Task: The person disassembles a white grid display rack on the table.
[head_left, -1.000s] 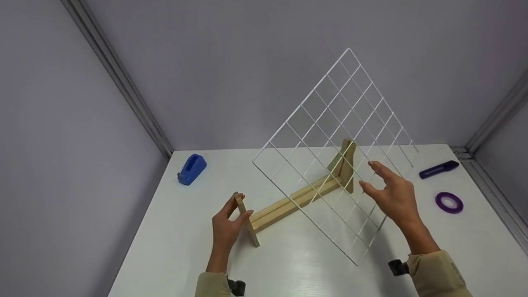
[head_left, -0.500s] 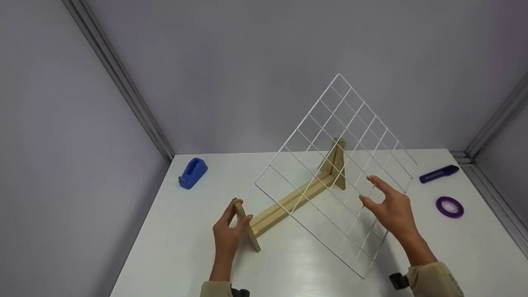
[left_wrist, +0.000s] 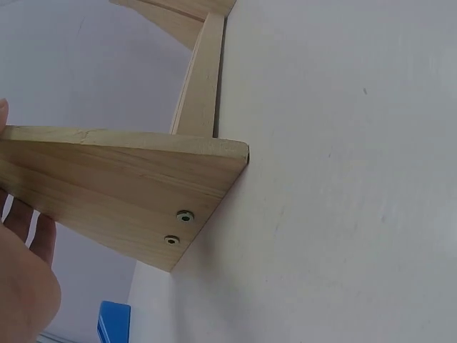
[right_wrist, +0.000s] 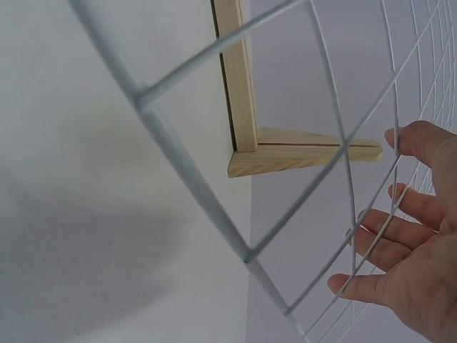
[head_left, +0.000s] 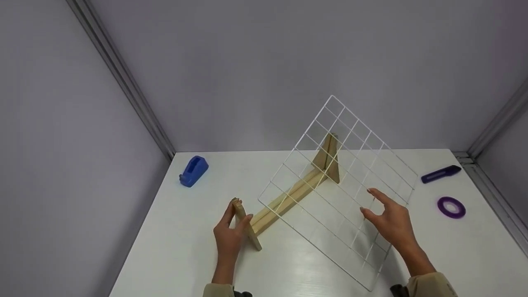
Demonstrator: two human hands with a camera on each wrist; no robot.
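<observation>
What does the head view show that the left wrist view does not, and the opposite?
Only the head view: the white wire grid, the right hand holding it, the purple ring and the dark purple tool.
Only the left wrist view: two metal fasteners on the outer face of the wooden stand.
Both: that stand, the left hand gripping it and the blue tape dispenser.
</observation>
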